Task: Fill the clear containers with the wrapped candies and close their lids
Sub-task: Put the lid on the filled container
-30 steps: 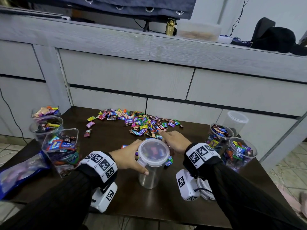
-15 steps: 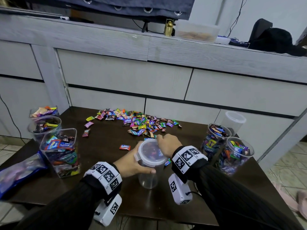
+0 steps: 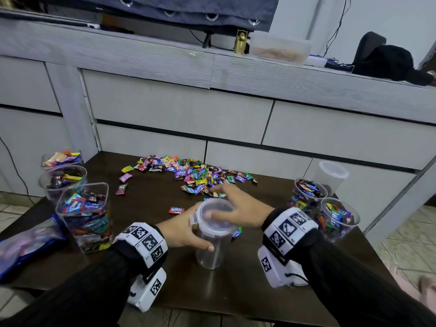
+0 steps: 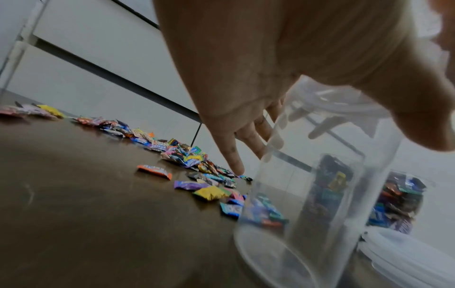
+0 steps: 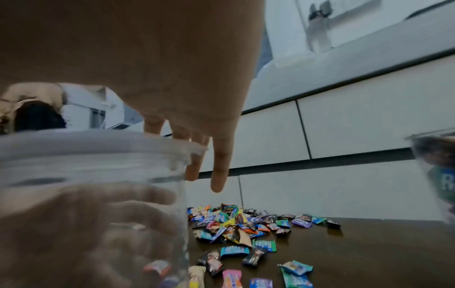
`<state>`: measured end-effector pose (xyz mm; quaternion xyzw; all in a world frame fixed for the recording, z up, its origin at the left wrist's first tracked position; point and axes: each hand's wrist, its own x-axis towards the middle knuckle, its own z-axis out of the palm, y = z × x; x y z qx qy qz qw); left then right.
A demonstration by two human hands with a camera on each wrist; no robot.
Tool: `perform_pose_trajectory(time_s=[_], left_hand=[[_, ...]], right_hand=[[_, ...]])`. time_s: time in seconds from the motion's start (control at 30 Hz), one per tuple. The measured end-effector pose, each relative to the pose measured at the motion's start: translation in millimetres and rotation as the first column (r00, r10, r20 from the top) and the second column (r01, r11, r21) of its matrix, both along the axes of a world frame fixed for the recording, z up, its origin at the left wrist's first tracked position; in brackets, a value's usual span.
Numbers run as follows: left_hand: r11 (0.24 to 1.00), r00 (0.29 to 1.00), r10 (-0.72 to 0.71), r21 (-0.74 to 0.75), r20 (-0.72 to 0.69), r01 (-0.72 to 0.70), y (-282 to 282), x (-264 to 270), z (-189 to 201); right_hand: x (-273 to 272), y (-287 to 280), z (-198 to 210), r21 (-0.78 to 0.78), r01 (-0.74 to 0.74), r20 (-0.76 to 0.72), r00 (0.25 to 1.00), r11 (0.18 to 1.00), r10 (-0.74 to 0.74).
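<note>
A clear round container [image 3: 210,253] stands at the middle of the dark table [image 3: 146,208], with its clear lid [image 3: 212,226] on top. My left hand [image 3: 186,232] grips its body from the left, the thumb on the near side. My right hand [image 3: 236,206] lies across the lid with its fingers [image 5: 219,171] straight, reaching past the far rim. The container [image 4: 307,194] looks empty at the bottom. A pile of wrapped candies [image 3: 195,175] lies just beyond it, and the same pile [image 5: 246,224] shows below my right fingertips.
Three open candy-filled containers [image 3: 83,215] and a blue bag [image 3: 26,246] stand at the table's left edge. Two filled round containers [image 3: 338,218] and an empty lidded one [image 3: 331,175] sit at the right. One red candy [image 3: 176,210] lies alone. Grey drawers [image 3: 179,114] rise behind.
My right hand has moved from the candies behind the container onto its lid and now stretches across it. The left hand has kept its hold on the container.
</note>
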<state>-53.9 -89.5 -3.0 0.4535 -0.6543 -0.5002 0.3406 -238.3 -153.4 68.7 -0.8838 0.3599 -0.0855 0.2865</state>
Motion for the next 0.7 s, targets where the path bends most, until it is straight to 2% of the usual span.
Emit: perform_pose_trajectory(time_s=[0.07, 0.17, 0.27, 0.37, 0.43, 0.57, 0.7], left_hand=[[1.0, 1.0, 0.019, -0.008, -0.017, -0.019, 5.4, -7.0, -4.0], [0.997, 0.996, 0.081, -0.015, -0.031, -0.082, 10.0, -13.0, -9.4], [0.997, 0.997, 0.08, -0.001, -0.018, -0.08, 8.3, -12.3, -11.5], [0.997, 0.997, 0.063, 0.045, -0.051, -0.06, 6.1, -12.4, -12.5], [0.997, 0.996, 0.066, 0.037, -0.062, -0.064, 5.1, -13.5, -14.3], [0.997, 0.996, 0.066, 0.044, -0.064, -0.063, 3.5, -11.7, -16.7], [0.995, 0.997, 0.068, 0.078, -0.044, -0.064, 3.3, -10.2, -16.1]], right_hand=[[-0.2, 11.0, -3.5, -0.053, -0.116, -0.09, 0.99, 0.992, 0.111], [1.9, 18.5, -10.9, -0.173, -0.147, -0.16, 0.98, 0.974, 0.12], [2.3, 19.0, -8.3, -0.126, -0.113, -0.103, 0.99, 0.986, 0.1], [-0.3, 18.0, 0.2, -0.012, -0.024, 0.044, 0.999, 1.0, 0.025], [-5.7, 15.5, 10.0, -0.031, 0.045, 0.099, 0.994, 0.999, -0.041], [-39.6, 3.8, 30.1, -0.188, 0.18, -0.091, 0.976, 0.965, -0.2], [-91.7, 0.3, 25.0, -0.159, 0.182, -0.309, 0.924, 0.97, -0.224]])
